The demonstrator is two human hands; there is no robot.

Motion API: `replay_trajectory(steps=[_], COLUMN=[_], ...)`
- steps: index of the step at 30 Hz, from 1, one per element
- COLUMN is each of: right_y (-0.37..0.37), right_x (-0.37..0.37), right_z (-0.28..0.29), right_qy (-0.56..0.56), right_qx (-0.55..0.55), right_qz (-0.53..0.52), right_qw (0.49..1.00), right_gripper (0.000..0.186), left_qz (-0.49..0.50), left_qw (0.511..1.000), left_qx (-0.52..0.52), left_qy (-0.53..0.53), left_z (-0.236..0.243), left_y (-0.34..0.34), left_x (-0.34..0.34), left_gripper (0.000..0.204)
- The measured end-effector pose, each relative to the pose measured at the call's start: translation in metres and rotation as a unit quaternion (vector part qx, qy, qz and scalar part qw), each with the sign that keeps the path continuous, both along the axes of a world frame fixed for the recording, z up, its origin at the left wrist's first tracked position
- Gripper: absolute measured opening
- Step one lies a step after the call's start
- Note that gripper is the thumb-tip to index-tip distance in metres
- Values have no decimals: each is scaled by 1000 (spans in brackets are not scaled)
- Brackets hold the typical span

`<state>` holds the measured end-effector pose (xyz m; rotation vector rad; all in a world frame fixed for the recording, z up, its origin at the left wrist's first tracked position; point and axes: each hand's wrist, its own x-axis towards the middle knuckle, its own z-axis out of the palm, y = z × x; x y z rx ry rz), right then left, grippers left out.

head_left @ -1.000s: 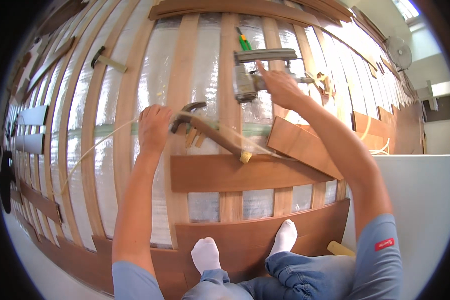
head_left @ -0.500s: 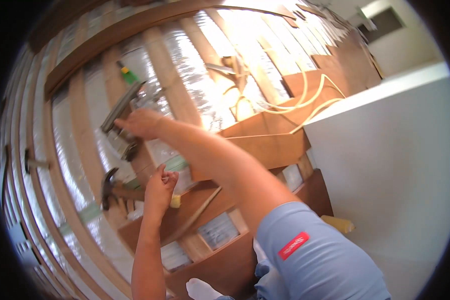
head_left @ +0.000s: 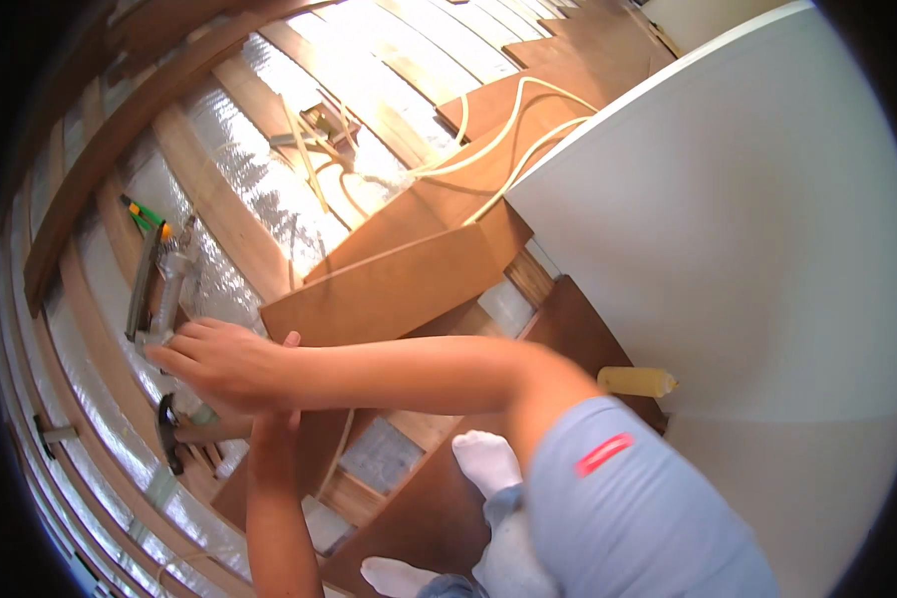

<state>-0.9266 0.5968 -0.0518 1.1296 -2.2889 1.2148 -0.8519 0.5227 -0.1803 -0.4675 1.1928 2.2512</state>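
My right arm reaches across to the left, and my right hand (head_left: 224, 367) passes over the left one. Its fingers look stretched out, a little smeared, close to the lower end of a grey nail gun (head_left: 146, 284) that lies on the joists. My left hand (head_left: 275, 424) is mostly hidden under the right; only a fingertip and the wrist show, so its grip cannot be made out. Beside it lies a claw hammer (head_left: 169, 435), its wooden handle running toward my left wrist. A green and orange tool (head_left: 148, 214) rests just past the nail gun.
Brown floorboards (head_left: 399, 284) lie over wooden joists (head_left: 209, 184) and silvery foil. A pale hose (head_left: 513, 120) curves across the boards. To the right stands a large white panel (head_left: 728, 219), with a yellow bottle (head_left: 636, 381) at its foot. My socked feet (head_left: 486, 460) are near the lower edge.
My right hand has drawn back from over the nail gun to its near end and now crosses the left hand. The view has swung to the right.
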Motion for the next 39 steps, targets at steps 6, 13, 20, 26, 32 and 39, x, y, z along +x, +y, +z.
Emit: replay_trajectory(steps=[6, 13, 20, 26, 32, 39], right_y=[275, 522, 530, 466, 456, 447], right_x=[176, 362, 383, 303, 266, 210], right_z=[78, -13, -12, 102, 37, -40], right_qy=[17, -266, -508, -433, -336, -198], right_qx=[220, 703, 513, -317, -542, -700], right_qz=[-223, -420, -480, -435, -442, -478], right_qw=[950, 509, 498, 724, 631, 492], right_gripper=[21, 35, 68, 56, 52, 50], left_qz=[49, 158, 149, 92, 35, 11], left_qw=[992, 982, 933, 896, 882, 859], left_qx=[-93, -106, -271, -336, -358, -392], left_qy=[72, 9, -187, -274, -305, -328], left_z=[102, 144, 191, 176, 160, 156], left_y=[-28, -88, -105, -89, -79, -77], left_x=[70, 210, 295, 292, 283, 275], left_gripper=[52, 60, 73, 72, 70, 69])
